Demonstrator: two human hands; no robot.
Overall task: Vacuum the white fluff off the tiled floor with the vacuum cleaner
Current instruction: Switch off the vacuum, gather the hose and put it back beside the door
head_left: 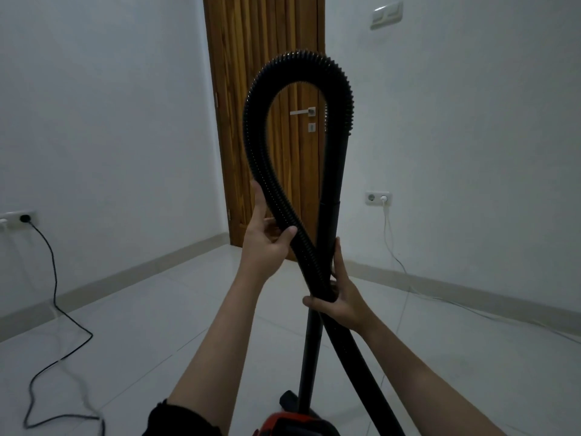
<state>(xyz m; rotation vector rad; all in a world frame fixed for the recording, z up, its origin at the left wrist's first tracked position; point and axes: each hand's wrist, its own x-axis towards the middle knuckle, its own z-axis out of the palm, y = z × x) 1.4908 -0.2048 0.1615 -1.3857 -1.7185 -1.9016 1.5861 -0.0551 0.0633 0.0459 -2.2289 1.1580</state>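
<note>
Hose (256,158) loops above hands, left (267,237) and right (341,302) gripping it.

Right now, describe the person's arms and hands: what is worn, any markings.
Both forearms are bare to the elbow. The left hand and right hand wear no gloves, rings or watch that I can see. A black sleeve edge shows at the left elbow. No markings visible.

Dim, flat, cool grey-blue light; no clear source. Shadows soft, faint. Weak sheen on tiled floor (188,309) toward 6 o'clock. Wide-angle bowing: walls (110,105) and door (267,42) lean at 9, 12, 3 o'clock. Slight softness, compression smear; black hose (251,127) loses detail.
</note>
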